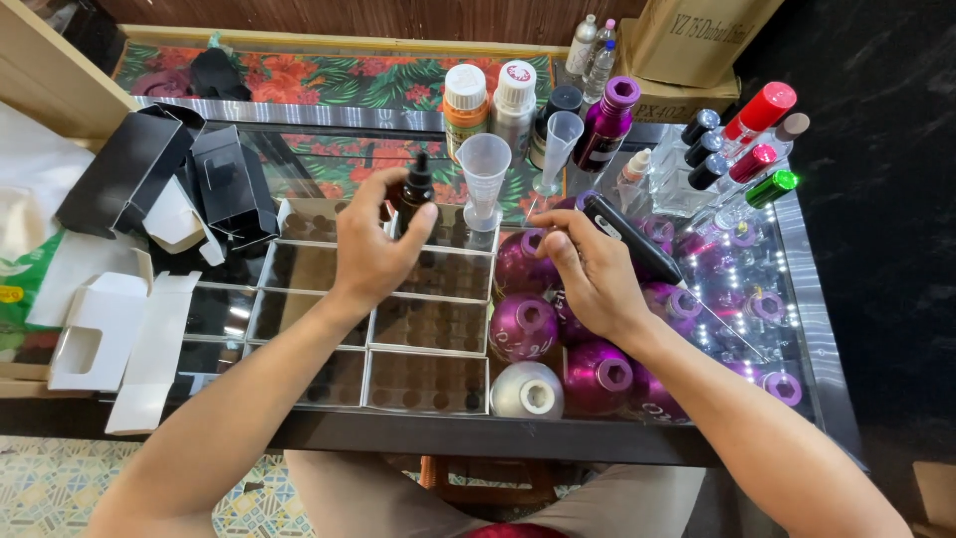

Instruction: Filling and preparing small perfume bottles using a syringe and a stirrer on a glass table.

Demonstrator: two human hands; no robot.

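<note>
Head view: a small dark amber bottle (413, 196) with a black dropper-type cap is held upright by the left hand (373, 244), fingers clamped round its body, above the glass counter (329, 149) near a clear plastic funnel (484, 174). A black marker-like tool (629, 237) is gripped in the right hand (593, 274), over round purple bottles (522, 327).

A glass-topped table (817, 329) stands on patterned tile floor (50, 488) beside a dark wall (886, 199).
</note>
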